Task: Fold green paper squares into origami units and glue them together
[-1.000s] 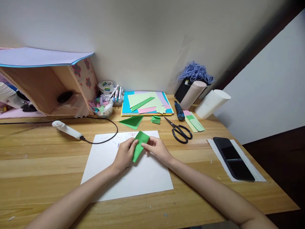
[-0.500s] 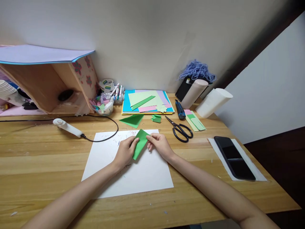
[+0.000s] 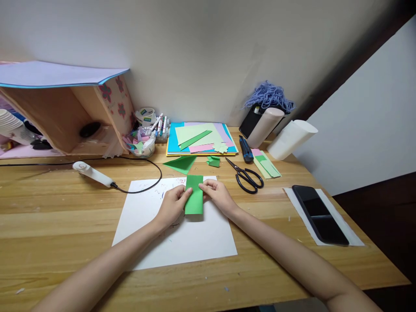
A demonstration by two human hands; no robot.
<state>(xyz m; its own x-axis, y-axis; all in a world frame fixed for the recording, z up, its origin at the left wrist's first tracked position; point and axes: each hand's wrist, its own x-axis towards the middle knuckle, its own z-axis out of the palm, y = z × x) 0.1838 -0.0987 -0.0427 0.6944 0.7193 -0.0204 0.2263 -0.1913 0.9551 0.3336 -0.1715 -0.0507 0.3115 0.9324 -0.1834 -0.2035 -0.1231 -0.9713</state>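
Note:
A green rectangle of paper (image 3: 194,200) is held upright above a white sheet (image 3: 208,242) with faint marks on it. My left hand (image 3: 172,203) pinches its left edge, thumb on the front face. On the opposite edge, my right hand (image 3: 217,195) grips the paper with thumb in front and fingers behind. Beyond them lie a green paper triangle (image 3: 182,164) and a small cut green piece (image 3: 213,161). Black-handled scissors (image 3: 248,177) rest to the right, with their blades pointing away to the left.
A stack of coloured paper (image 3: 172,143) lies against the wall. Beside it are a utility knife (image 3: 246,150) and paper strips (image 3: 265,164). A phone (image 3: 320,215) is at right. On the left are a white corded tool (image 3: 92,174), a tub of scraps (image 3: 143,147) and a box (image 3: 113,104).
The green paper has turned from a slanted position to nearly straight up and down. Both hands have stayed in about the same place, still gripping its edges.

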